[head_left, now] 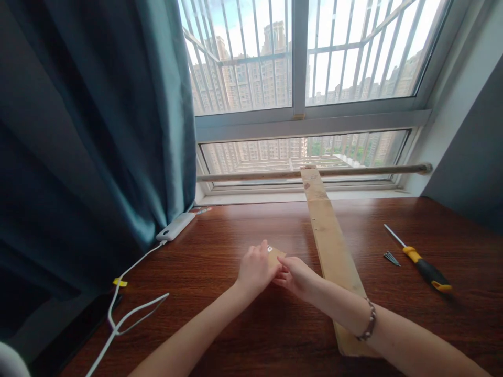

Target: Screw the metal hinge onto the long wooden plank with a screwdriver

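Note:
Between my two hands is a small flat tan piece (276, 256) with a white and dark mark near its upper left edge; whether it is wood or card is unclear. My left hand (255, 267) grips its left side, fingers partly over the mark. From the right, my right hand (296, 275) pinches the same piece, thumb on top. A long pale wooden board (334, 241) lies just beyond my right hand, and my right forearm crosses over its near part. Farther right are several screws (392, 258) and a screwdriver (422, 264) with a black and yellow handle.
The brown wooden tabletop (220, 230) runs up to a barred window (243, 63). A round pole (369, 170) spans the sill, near the board's far end. At left are a white power strip or box (175, 226), a white cable (137, 256) and a blue curtain (157, 104).

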A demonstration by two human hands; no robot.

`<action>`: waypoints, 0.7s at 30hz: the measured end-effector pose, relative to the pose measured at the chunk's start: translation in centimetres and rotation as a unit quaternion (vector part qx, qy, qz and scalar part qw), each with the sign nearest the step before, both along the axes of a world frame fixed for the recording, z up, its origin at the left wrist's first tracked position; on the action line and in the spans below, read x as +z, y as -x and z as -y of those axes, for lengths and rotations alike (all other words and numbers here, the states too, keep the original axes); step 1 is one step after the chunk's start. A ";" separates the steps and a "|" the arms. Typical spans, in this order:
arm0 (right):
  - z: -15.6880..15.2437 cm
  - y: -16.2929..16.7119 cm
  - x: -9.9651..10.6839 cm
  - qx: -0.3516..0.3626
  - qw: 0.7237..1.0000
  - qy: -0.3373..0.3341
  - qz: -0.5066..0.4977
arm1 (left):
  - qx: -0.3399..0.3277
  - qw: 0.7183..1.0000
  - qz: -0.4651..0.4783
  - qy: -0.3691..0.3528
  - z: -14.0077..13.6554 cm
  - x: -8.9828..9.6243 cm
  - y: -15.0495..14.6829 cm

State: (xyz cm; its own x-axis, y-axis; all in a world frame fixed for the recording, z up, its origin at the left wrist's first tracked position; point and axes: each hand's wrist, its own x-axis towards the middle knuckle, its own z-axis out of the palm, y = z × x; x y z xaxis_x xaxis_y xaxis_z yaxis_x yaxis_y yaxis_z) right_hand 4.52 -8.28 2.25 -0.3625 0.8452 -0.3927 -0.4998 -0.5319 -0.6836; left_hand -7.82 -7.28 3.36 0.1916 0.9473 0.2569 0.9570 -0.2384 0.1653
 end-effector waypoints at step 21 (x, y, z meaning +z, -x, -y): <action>-5.7 -5.7 3.3 -0.128 0.988 -0.083 -0.002 | 0.037 0.463 0.826 0.320 -6.3 1.7 -8.5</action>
